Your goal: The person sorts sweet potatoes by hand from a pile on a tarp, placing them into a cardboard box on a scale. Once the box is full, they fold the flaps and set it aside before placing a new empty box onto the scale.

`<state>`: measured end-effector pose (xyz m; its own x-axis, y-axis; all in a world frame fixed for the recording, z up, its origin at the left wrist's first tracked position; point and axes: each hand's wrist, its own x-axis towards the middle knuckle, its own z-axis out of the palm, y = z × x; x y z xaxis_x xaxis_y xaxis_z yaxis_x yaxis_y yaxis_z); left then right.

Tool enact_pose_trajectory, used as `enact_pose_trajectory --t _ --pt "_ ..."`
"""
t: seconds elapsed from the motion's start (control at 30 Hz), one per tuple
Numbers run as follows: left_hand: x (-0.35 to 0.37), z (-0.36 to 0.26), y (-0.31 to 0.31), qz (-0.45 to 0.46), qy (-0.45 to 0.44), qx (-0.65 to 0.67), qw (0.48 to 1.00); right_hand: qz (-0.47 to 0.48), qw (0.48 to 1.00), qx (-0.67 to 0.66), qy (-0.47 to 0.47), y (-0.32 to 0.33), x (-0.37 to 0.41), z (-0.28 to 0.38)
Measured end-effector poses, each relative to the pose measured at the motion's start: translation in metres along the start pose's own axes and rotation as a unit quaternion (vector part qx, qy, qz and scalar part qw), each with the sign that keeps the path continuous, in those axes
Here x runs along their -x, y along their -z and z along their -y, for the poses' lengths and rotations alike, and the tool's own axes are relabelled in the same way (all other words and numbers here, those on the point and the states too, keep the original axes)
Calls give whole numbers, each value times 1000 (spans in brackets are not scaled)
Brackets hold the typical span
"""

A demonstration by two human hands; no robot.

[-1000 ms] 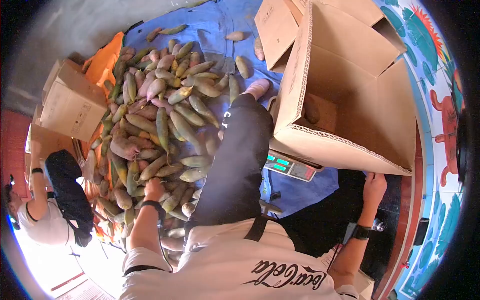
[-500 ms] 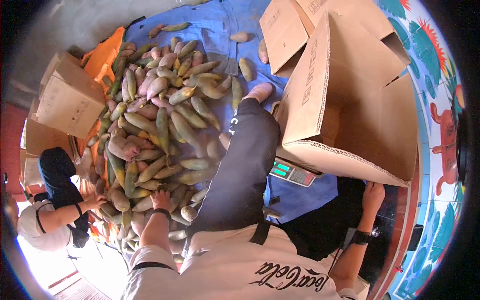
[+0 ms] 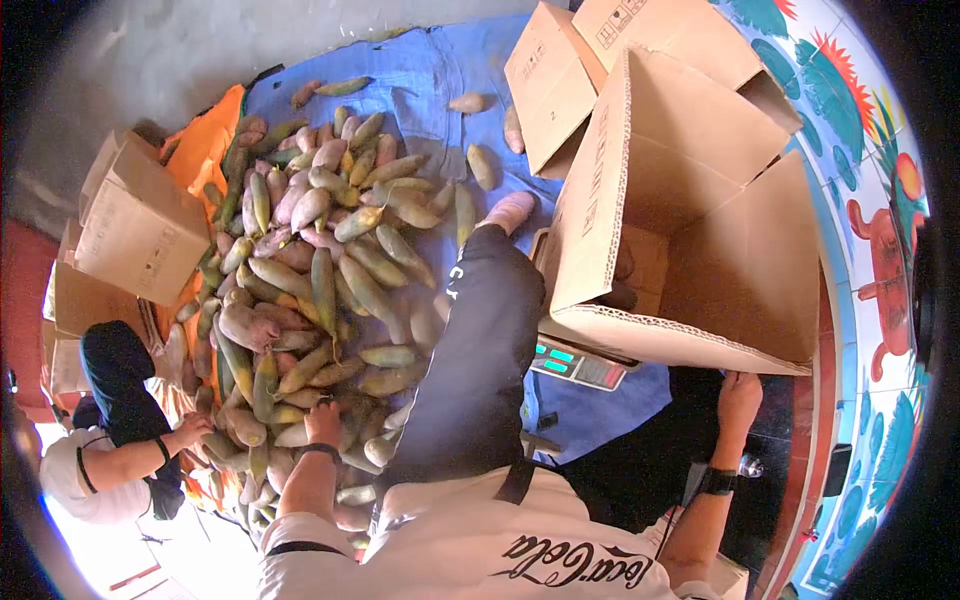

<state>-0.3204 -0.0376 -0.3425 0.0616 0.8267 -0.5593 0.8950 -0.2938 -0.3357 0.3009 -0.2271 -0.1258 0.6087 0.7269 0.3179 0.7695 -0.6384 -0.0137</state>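
My left hand (image 3: 323, 425) is down in the near part of a heap of long green and purplish radishes (image 3: 372, 285). Its fingers curl over a radish there, whose shape is mostly hidden by the hand. My right hand (image 3: 740, 398) grips the near bottom corner of a large open cardboard box (image 3: 700, 345). The box tilts over a digital scale (image 3: 578, 363) with a lit green display. A few dark radishes (image 3: 620, 292) show inside the box by its left wall.
A blue sheet (image 3: 400, 75) and an orange sheet (image 3: 210, 140) lie under the heap. More cardboard boxes (image 3: 550, 95) stand at the back right, others (image 3: 140, 220) at left. A co-worker's hand (image 3: 190, 430) touches the heap's left edge. A painted tile wall (image 3: 860, 400) bounds the right.
The view has shifted slightly, and more of the box's inside now shows, with radishes in it. My left hand's fingers look more drawn in. My right hand stays at the box corner.
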Motion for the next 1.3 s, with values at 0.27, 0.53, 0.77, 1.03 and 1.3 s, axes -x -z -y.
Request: enact_pose_trajectory --t 0.27,0.53,0.77,1.03,1.3 --pt "3 20 84 26 77 75 994 -31 998 -56 4 1 1 5" --pt "-14 37 122 -214 93 419 878 -33 996 -86 -16 11 0 12" --pt "10 -1 240 -310 12 526 792 -45 992 -116 -11 23 0 20" --pt "47 -40 376 -629 -160 314 693 -47 992 -121 -9 23 3 15" --pt "122 -61 476 -605 -255 401 639 -38 993 -112 -24 21 3 14"
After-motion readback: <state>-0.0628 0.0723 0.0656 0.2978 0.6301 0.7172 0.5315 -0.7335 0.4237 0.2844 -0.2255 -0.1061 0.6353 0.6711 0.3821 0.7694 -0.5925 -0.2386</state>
